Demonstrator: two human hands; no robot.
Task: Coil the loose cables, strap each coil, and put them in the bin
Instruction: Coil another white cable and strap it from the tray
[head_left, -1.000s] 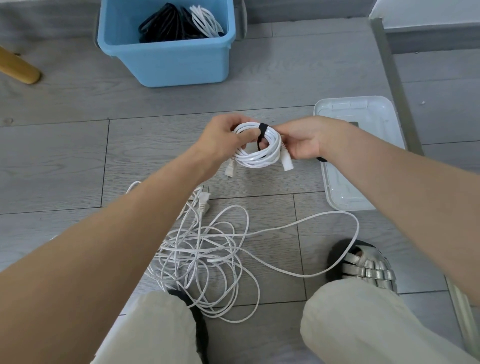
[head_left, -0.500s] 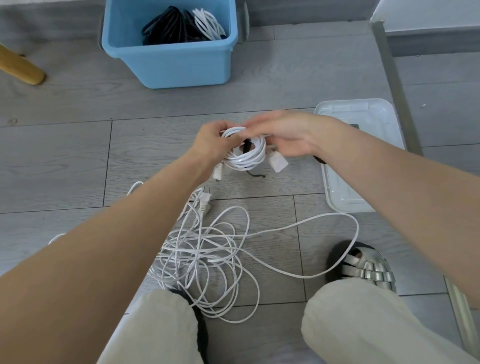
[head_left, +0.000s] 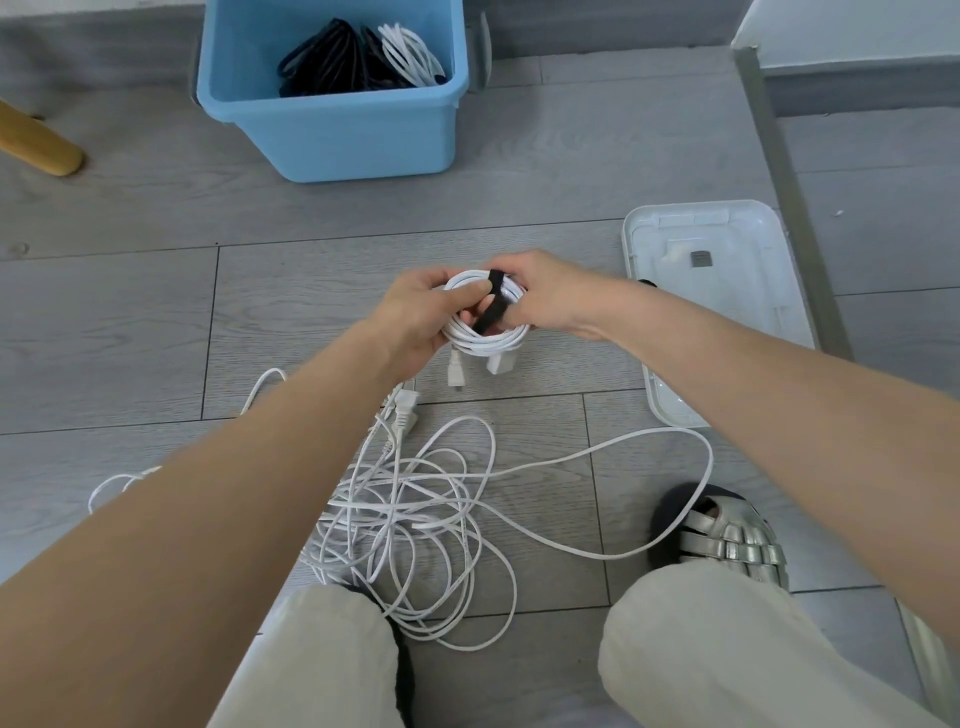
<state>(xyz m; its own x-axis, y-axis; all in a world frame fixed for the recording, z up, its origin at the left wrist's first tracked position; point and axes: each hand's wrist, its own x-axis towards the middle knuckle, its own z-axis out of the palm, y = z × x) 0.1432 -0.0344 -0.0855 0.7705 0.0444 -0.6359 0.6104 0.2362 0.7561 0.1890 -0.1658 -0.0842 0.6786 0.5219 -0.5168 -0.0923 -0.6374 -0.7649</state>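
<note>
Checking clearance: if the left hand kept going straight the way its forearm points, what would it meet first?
Probably bare grey plank floor, right of the blue plastic bin; depth is unclear. The left hand grips the white cable coil.

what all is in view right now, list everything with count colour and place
coiled white power cable: one, white, held above the floor between both hands
black fabric strap: one, black, looped across the coil
loose tangled white cables: one heap, count unclear, white, on the floor by the knees
blue plastic bin: one, blue, top centre, black and white coils inside
white plastic lid: one, white, floor at right
grey wood-look floor: grey planks
wooden leg: one, tan, far left
silver woven sandal: one, silver, lower right
left hand: grips the coil
right hand: fingers on the strap and coil
</note>
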